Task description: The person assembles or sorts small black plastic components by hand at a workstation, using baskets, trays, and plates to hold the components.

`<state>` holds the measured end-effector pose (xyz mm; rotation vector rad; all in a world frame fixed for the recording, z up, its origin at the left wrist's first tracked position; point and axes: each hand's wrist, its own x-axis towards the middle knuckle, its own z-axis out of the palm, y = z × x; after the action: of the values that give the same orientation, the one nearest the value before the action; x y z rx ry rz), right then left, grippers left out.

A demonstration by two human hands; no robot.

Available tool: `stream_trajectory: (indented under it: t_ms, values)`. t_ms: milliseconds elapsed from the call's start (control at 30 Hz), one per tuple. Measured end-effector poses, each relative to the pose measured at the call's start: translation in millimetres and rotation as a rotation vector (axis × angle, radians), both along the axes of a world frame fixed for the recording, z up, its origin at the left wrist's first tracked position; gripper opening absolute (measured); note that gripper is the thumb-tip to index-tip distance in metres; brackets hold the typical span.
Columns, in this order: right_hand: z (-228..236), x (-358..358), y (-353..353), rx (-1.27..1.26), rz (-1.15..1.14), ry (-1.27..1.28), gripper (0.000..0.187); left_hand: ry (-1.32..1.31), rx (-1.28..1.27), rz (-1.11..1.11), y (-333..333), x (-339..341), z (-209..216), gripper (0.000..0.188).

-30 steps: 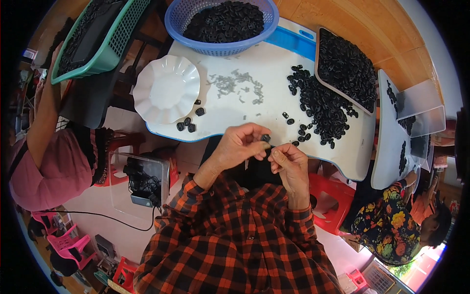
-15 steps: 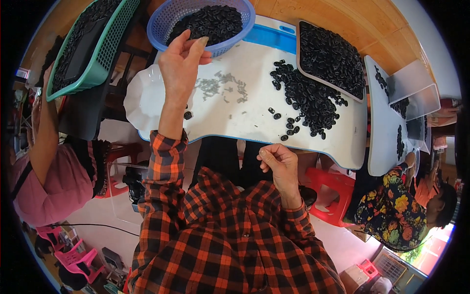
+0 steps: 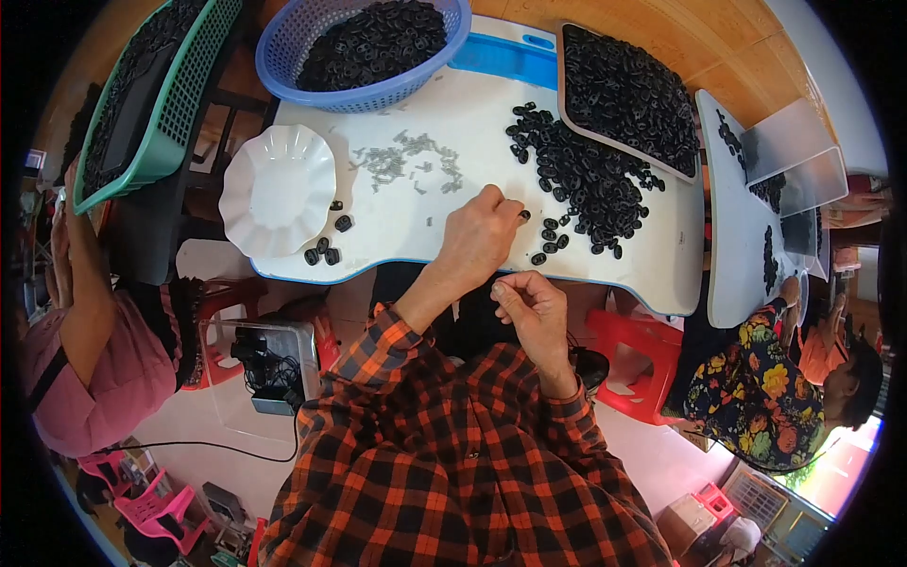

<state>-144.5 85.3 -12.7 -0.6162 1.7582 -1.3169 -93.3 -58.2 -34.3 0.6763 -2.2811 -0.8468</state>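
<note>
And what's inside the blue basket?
The blue basket holds a heap of small black parts. Only the top layer shows; its floor and anything deeper are covered.

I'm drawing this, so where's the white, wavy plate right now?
In the head view, the white, wavy plate sits at the white table's left end, pictured below the round blue plastic basket, beside small black pieces.

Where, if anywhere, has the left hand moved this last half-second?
Yes: the left hand moved down-frame and rightward, from the blue basket toward loose black pieces.
</note>
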Motion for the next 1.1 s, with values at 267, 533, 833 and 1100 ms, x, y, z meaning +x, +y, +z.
stream_trajectory:
  t_ms: [267,533,833,1100]
  values:
    - [0,-2,2,0.012,0.017,0.060,0.010,-0.186,-0.034,-0.027,8,-11,0,0.017]
    - [-2,-4,1,0.020,0.021,0.066,0.008,-0.068,-0.138,-0.033,12,-2,-4,0.016]
    - [2,-4,-2,-0.060,-0.091,0.019,0.008,0.418,0.903,-0.073,23,44,8,0.021]
    - [13,1,-12,-0.149,-0.120,-0.001,0.012,0.548,1.278,-0.219,20,70,10,0.031]
